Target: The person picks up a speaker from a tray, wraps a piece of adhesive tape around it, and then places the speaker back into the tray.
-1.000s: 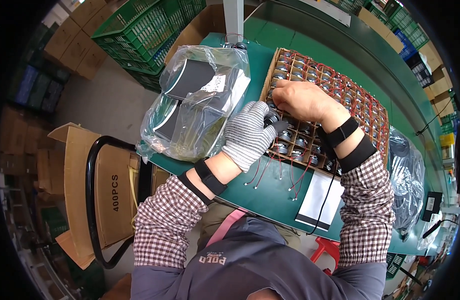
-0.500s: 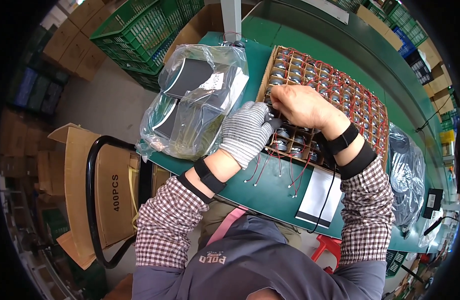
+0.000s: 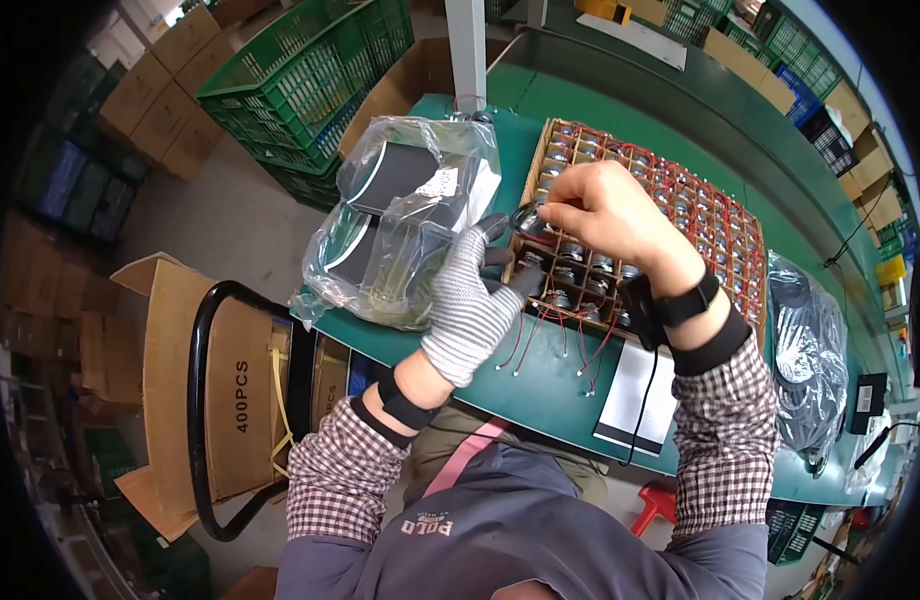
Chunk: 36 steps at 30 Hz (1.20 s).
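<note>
My bare right hand [image 3: 605, 215] pinches a small round speaker [image 3: 527, 220], black and silvery, over the left side of a divided cardboard box [image 3: 532, 180]. The box's cells hold several small speakers [image 3: 570, 272] with thin red and black wires. Just left of the held speaker is my left hand [image 3: 470, 305], in a grey striped glove with dark fingertips. Its fingers are spread and hold nothing, the thumb near the box's front left corner. Wires with white plugs [image 3: 565, 350] hang over the box's front edge.
Left of the box lies a clear plastic bag [image 3: 380, 250] with dark flat panels inside. A white sheet [image 3: 630, 400] with a black cable is at the table's front. Another clear bag [image 3: 805, 350] with dark parts lies right. Green crates [image 3: 280, 100] and a chair with a carton [image 3: 245, 400] stand left.
My right hand has lifted out of the cells with a speaker in its fingers. My left hand has drawn back toward me and spread its fingers.
</note>
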### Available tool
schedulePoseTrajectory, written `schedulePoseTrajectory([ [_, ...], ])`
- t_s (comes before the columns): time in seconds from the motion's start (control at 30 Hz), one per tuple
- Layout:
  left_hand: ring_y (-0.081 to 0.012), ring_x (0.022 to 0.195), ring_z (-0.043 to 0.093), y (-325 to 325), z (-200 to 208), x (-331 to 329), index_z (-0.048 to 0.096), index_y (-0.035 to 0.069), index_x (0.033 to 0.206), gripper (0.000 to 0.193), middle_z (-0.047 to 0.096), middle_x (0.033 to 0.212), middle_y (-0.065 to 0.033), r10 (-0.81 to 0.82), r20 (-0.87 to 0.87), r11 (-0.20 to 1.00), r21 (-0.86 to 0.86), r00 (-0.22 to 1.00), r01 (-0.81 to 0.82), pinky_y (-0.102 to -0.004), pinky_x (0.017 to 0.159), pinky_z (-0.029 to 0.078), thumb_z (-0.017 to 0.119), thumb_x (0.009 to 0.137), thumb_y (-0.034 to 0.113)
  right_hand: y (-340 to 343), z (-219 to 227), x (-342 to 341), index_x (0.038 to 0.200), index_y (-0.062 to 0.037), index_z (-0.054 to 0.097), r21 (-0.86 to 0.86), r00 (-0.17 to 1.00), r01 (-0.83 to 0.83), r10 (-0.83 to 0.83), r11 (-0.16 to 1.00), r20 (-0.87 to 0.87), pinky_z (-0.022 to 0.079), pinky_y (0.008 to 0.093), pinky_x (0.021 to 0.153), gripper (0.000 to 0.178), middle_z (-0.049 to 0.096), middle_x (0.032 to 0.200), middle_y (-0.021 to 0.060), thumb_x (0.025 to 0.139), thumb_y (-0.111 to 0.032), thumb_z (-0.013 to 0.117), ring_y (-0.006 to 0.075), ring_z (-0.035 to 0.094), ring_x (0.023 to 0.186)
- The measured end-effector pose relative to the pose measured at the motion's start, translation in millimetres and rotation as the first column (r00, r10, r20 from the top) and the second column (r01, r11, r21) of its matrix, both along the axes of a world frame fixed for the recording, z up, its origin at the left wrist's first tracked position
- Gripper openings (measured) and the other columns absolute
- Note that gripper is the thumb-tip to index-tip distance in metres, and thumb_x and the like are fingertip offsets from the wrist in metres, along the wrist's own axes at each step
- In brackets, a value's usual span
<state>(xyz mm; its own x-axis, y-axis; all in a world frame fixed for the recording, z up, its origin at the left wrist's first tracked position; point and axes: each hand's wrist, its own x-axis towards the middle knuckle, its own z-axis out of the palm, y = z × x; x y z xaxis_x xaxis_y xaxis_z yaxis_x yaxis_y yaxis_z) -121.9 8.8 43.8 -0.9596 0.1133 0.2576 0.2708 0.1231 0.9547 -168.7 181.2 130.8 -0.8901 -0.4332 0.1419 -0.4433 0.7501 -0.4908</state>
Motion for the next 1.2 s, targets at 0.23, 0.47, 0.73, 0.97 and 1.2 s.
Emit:
schedulePoseTrajectory([
  [0.23,-0.016,0.091,0.059,20,15,41,0.049,0.001,0.118,0.047,0.059,0.1,-0.0078,-0.387,0.079,0.697,0.678,0.919,0.236,-0.0281,0.077,0.051,0.069,0.075,0.005,-7,24,85,0.08,0.0016,0.063,-0.352,0.945,0.219,-0.108,0.91,0.31,0.039,0.0228,0.049,0.013,0.055,0.06,-0.0002,0.083,-0.011,0.062,0.0069,0.047,0.054],
  [0.47,-0.0152,0.088,0.059,22,-2,74,0.053,0.003,0.105,0.027,0.06,0.095,-0.0082,-0.766,0.301,0.54,0.781,0.568,0.315,-0.0263,0.077,0.051,0.064,0.081,0.006,11,2,159,0.085,0.0041,0.062,-0.544,0.853,0.449,-0.159,0.708,0.497,0.042,0.0212,0.052,0.014,0.058,0.066,0.0001,0.086,-0.009,0.059,0.0059,0.051,0.059],
  [0.73,-0.0159,0.087,0.061,23,-20,99,0.054,0.006,0.094,0.013,0.062,0.097,-0.0093,-0.729,0.46,0.614,0.767,0.508,0.188,-0.0264,0.069,0.052,0.061,0.083,0.007,6,-28,229,0.086,0.0042,0.061,-0.382,0.747,0.607,-0.336,0.697,0.574,0.046,0.0228,0.057,0.013,0.06,0.073,0.0014,0.086,-0.009,0.059,0.0081,0.054,0.063],
  [0.97,-0.0183,0.086,0.062,19,-26,110,0.054,0.004,0.1,0.019,0.063,0.096,-0.0109,-0.694,0.468,0.649,0.736,0.546,0.194,-0.0302,0.071,0.054,0.061,0.084,0.01,-17,-69,253,0.086,0.0001,0.063,-0.424,0.981,0.14,-0.066,0.895,0.184,0.047,0.0257,0.062,0.007,0.06,0.075,0.0059,0.08,-0.004,0.063,0.0128,0.057,0.068],
  [1.2,-0.0186,0.082,0.062,8,-31,111,0.052,0.0,0.112,0.033,0.062,0.093,-0.013,-0.766,0.483,0.565,0.82,0.424,0.086,-0.032,0.073,0.055,0.062,0.084,0.014,37,-87,235,0.08,-0.001,0.062,-0.171,0.753,0.623,-0.526,0.764,0.395,0.046,0.0271,0.059,0.007,0.058,0.074,0.0062,0.075,-0.003,0.066,0.0157,0.056,0.063],
])
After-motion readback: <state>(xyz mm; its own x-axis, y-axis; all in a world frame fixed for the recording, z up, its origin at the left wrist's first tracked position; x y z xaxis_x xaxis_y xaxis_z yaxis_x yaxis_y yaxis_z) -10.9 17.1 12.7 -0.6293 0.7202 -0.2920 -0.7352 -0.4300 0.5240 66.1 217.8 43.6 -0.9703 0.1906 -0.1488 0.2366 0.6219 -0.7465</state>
